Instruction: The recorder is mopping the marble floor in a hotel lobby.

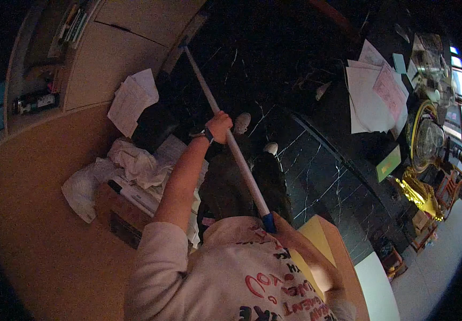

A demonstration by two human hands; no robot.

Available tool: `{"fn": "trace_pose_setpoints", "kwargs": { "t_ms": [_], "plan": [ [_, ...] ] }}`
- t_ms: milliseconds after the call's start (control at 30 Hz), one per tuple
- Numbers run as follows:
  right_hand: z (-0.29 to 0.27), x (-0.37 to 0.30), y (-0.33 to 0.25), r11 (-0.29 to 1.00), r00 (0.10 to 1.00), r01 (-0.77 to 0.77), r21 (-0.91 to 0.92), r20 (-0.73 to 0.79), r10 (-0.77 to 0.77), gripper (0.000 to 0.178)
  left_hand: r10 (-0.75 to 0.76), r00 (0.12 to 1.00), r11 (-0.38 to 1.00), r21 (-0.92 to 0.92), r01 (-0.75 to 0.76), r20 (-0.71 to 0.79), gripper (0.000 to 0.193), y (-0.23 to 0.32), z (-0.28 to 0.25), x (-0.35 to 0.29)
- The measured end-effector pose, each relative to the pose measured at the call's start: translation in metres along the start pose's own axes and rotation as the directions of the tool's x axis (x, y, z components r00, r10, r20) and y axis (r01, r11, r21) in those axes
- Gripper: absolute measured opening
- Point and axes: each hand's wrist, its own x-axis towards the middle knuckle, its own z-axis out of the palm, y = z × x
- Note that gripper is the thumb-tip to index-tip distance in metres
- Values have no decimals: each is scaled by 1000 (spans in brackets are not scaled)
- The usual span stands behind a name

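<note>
A long pale pole (244, 168) with blue ends slants from my waist away to the upper left. My left hand (220, 127), with a watch on its wrist, is closed around the middle of the shaft. At the near end, by the blue grip (268, 222), my right hand (283, 229) is wrapped around the pole, its fingers partly hidden. The far tip with its blue fitting (183, 43) reaches the floor beside the cabinet base; what is attached there is too dark to make out.
Left stand a tan cabinet (102, 59), loose papers (132, 101), crumpled white cloth (137, 163) and a cardboard box (118, 208). My shoes (241, 123) are on dark veined flooring. Right are papers (367, 96), a green card (389, 163), gold wrapping (421, 195) and wooden chairs (450, 187).
</note>
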Motion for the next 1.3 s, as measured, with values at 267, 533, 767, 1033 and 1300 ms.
{"fn": "trace_pose_setpoints", "kwargs": {
  "t_ms": [267,533,767,1033,1300],
  "plan": [
    [2,-15,-12,984,983,-176,-25,49,177,48,37,999,999,-29,-38,-15,29,21,-13,-12],
    [13,-22,-28,976,979,24,216,-201,21,38,-196,907,953,-291,87,-372,33,30,7,-14],
    [-45,-31,-97,927,936,-324,191,-79,343,49,-132,918,951,-310,10,-373,32,17,-33,18],
    [-38,-51,-6,980,969,-130,153,-188,158,28,-178,938,980,-134,144,-297,15,55,21,30],
    [-53,-153,73,969,937,-247,14,-250,242,27,-130,971,973,161,164,-199,16,199,87,45]
  ]
}}
